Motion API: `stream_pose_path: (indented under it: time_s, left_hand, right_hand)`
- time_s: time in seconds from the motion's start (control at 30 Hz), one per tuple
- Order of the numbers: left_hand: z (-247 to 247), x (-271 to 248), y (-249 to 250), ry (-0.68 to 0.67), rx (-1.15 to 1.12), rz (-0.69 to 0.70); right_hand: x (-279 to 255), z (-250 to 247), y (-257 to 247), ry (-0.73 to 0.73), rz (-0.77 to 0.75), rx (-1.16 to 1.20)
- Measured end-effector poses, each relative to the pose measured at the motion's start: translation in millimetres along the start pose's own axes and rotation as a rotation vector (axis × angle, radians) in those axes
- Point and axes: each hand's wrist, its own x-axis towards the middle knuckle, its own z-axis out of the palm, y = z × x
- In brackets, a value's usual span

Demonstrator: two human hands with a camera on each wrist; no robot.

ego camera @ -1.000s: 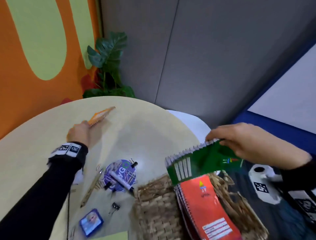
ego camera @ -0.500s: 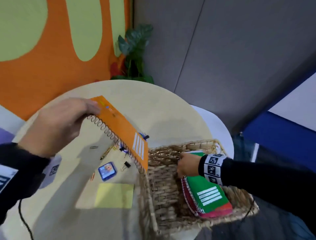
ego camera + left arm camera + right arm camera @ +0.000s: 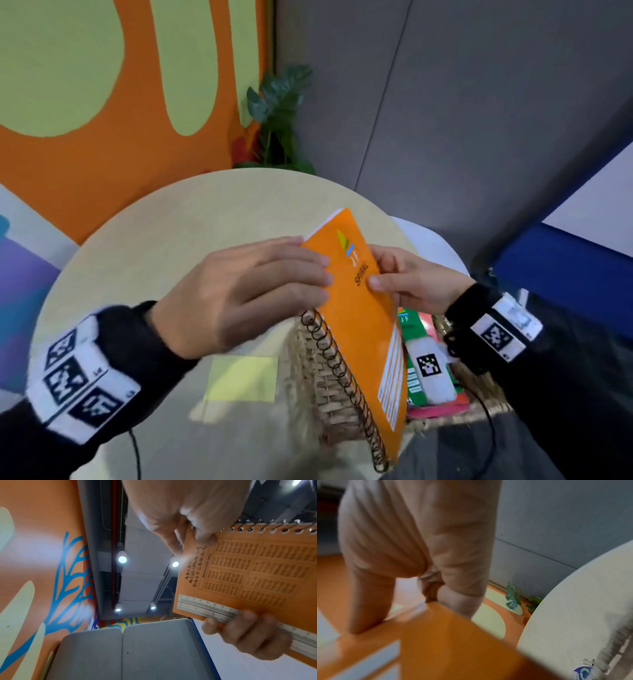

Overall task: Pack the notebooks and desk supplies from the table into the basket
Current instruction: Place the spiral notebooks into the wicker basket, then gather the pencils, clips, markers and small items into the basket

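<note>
I've got orange spiral-bound notebook [image 3: 356,308] in air over woven wicker basket [image 3: 310,373], not in yet | both hands clamped on it: L hand [image 3: 246,291], R hand [image 3: 411,281] | done: green [image 3: 409,327] + red [image 3: 426,322] notebooks in basket | left: yellow sticky pad [image 3: 241,378] on round beige desk [image 3: 171,233], other small bits hidden, can't tell.

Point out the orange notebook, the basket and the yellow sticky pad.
orange notebook [image 3: 359,329], head view, front cover.
basket [image 3: 310,373], head view, left wicker wall.
yellow sticky pad [image 3: 241,378], head view, top sheet.
</note>
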Motion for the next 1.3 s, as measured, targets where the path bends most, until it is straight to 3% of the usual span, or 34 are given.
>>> stream_pose_path:
  time_s: [0.07,0.2,0.27,0.37,0.4,0.47,0.53,0.63,0.77,0.97,1.07,1.17,1.3]
  left_hand:
    - [9.9,5.5,-9.5,0.056,0.011,-0.069]
    - [23.8,-25.1,-35.8,0.044,0.180,-0.431]
    - [33.3,-61.7,-48.4,-0.004,0.202,-0.637]
    - [55.0,-128.4,-56.2,-0.078,0.139,-0.957]
    - [62.8,-149.3,-54.6,-0.104,0.121,-1.051]
    - [78.3,-187.3,-49.2,-0.178,0.096,-1.215]
    - [92.4,-214.4,-43.1,-0.263,0.100,-1.309]
    - [109.0,-229.0,-37.1,-0.383,0.078,-1.338]
    - [128.7,-206.5,-43.9,-0.601,0.107,-1.251]
    - [154.9,-163.9,-73.3,-1.004,0.228,-1.096]
    - [163.6,-159.5,-84.1,-1.148,0.293,-1.027]
    - [169.2,-157.7,-85.1,-1.191,0.362,-0.993]
    - [169.0,-165.1,-75.0,-1.127,0.374,-1.039]
  right_hand:
    - [-21.5,-7.4,2.6,0.100,-0.073,0.049]
    - [-64.4,-57.9,35.6,0.519,-0.065,0.021]
    - [-78.7,-85.9,63.2,0.678,0.009,0.043]
    - [-81.6,-109.2,103.3,0.830,0.242,-0.038]
    - [-76.4,-112.4,115.1,0.897,0.319,-0.163]
    - [-63.5,-117.3,135.8,0.999,0.550,-0.655]
    - [-51.5,-110.7,144.7,0.971,0.738,-1.015]
    - [-41.7,-103.1,151.9,0.924,0.825,-1.117]
    - [-37.6,-103.4,149.7,0.956,0.780,-1.175]
    - [-33.8,-72.2,117.7,1.124,0.448,-1.134]
    - [-28.6,-42.5,98.4,1.134,0.272,-1.071]
    - [-13.6,-10.9,79.2,1.052,0.154,-1.015]
    - [41.1,28.7,62.6,0.811,0.038,-1.006]
